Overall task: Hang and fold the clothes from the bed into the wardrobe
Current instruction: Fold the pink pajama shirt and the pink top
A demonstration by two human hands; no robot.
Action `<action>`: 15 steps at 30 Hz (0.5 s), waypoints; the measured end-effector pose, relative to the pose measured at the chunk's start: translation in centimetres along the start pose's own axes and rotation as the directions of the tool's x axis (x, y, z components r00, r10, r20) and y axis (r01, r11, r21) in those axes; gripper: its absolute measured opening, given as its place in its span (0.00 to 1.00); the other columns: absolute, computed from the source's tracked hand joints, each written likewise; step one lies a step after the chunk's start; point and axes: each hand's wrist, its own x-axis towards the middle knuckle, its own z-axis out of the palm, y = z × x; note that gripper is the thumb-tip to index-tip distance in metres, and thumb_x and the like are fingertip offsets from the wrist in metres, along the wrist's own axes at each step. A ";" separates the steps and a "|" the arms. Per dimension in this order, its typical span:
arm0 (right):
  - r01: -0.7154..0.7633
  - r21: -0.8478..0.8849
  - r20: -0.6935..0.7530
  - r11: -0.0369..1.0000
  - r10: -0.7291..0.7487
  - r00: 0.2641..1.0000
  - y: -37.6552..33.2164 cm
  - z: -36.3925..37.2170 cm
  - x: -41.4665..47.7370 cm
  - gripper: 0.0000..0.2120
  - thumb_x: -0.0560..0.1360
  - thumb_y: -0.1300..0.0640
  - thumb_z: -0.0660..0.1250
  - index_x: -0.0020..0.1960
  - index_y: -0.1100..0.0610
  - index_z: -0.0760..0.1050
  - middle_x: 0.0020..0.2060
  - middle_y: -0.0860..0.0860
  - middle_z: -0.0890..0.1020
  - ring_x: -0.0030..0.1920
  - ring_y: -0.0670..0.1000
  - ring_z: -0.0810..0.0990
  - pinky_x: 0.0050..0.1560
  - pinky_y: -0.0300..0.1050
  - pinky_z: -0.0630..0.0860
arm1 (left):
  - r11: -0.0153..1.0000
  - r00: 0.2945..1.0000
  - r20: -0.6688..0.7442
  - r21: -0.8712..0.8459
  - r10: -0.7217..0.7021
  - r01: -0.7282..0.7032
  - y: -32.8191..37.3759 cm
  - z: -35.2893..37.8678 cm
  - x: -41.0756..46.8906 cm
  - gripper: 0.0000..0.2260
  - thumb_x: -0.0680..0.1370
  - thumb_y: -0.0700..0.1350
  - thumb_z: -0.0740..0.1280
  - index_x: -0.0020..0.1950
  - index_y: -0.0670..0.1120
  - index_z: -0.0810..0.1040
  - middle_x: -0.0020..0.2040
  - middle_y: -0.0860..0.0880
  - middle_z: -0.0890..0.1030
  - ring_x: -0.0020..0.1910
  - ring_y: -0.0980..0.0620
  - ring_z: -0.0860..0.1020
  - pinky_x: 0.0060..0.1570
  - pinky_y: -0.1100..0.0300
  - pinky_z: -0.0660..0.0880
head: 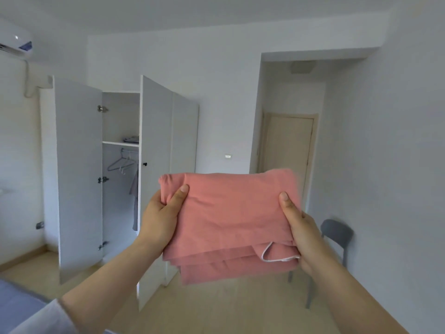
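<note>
Holding a folded pink garment (231, 213) up in mid-air with both hands, facing the wardrobe (79, 165) and well apart from it. Left hand (161, 213) gripping the left edge, thumb pressed flat on the top face, fingers curled underneath out of sight. Right hand (303, 230) gripping the right edge the same way, thumb on top, fingers hidden below the cloth. Several layers in the fold, lower edges fanning out at the near side, with a white cord (272, 255) looping out just beside the right hand. Beyond, to the left, the wardrobe with two doors swung open. On the shelf (120, 143) inside, a small pile of folded clothes (131, 139). Below the shelf, bare hangers (120, 163) on the rail and a grey garment (134, 201) hanging at the right, partly hidden by a door. Behind the right hand, a grey chair (337, 232) near the wall. Further back, a closed beige door (287, 150) in a recess. At top left, an air conditioner (16, 43) on the wall. At bottom left, a corner of the blue bed (14, 307) on a light wooden floor (240, 309).
</note>
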 end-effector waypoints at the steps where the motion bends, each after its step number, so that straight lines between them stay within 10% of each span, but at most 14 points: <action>1: -0.009 0.004 0.012 1.000 0.009 1.000 0.8 0.2 1.9 0.32 0.59 0.30 0.69 0.53 0.51 0.78 0.40 0.44 0.86 0.39 0.45 0.86 0.30 0.35 0.78 | 1.000 1.000 -0.009 0.004 -0.006 0.006 -1.0 0.7 1.4 0.16 0.74 0.61 0.68 0.48 0.49 0.80 0.42 0.53 0.84 0.39 0.58 0.81 0.36 0.64 0.72; 15: 0.003 -0.069 0.100 0.998 0.003 0.995 9.1 5.9 30.2 0.37 0.56 0.26 0.69 0.55 0.50 0.81 0.46 0.48 0.87 0.47 0.51 0.86 0.54 0.52 0.80 | 1.000 0.995 -0.098 0.023 0.012 -0.010 -13.5 9.2 25.8 0.14 0.75 0.61 0.67 0.44 0.51 0.80 0.35 0.59 0.83 0.32 0.65 0.79 0.33 0.65 0.70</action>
